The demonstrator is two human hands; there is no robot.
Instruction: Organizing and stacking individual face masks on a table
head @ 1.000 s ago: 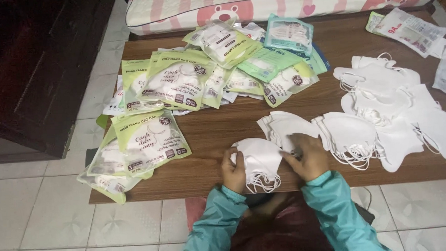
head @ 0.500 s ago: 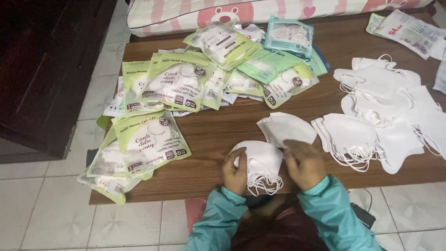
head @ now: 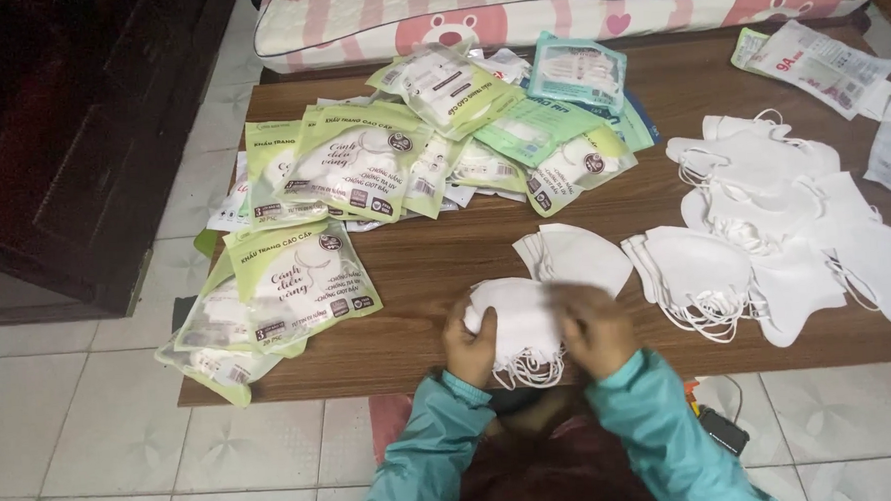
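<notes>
Left hand (head: 470, 345): gripping the left edge of a mask stack (head: 517, 323).
Right hand (head: 594, 326): blurred, fingers closed over the stack's right side.
Mask stack: white, at the near bench (head: 436, 261) edge, ear loops dangling.
Nearby: folded masks (head: 576, 255) just behind; green packets (head: 302, 282) left.

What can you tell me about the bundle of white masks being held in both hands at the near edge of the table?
The bundle of white masks is a small stack of folded, curved face masks, soft and fabric-like, nested together. Thin white ear loops hang in a tangle below its near edge. It sits low over the near edge of the brown wooden table, gripped by the left hand on one side and the right hand, slightly blurred, on the other. A second fanned stack lies just behind it, apart.
</notes>
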